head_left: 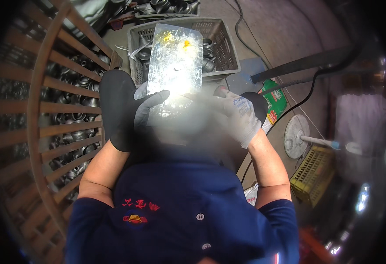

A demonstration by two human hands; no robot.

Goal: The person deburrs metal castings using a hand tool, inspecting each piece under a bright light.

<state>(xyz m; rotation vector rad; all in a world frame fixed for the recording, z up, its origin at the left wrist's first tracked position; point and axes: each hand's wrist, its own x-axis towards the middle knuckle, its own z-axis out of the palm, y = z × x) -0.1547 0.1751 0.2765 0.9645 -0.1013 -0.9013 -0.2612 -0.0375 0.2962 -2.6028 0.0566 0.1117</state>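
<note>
The pale panel (175, 61) is on the near side of the grey crate (226, 48), its upper part covering the crate's middle in view. Nearer than the crate, the left hand (147, 108) grips the panel's left edge, thumb laid over its face. The right hand (239, 110), nearer than the crate's right corner, has bent fingers; a grey blur hides whether they grip anything. A steady hold would want light thumb pressure at the edge and support under the lower end. The panel looks rectangular, scuffed and glossy, with strong glare and yellow-orange spots near its top.
</note>
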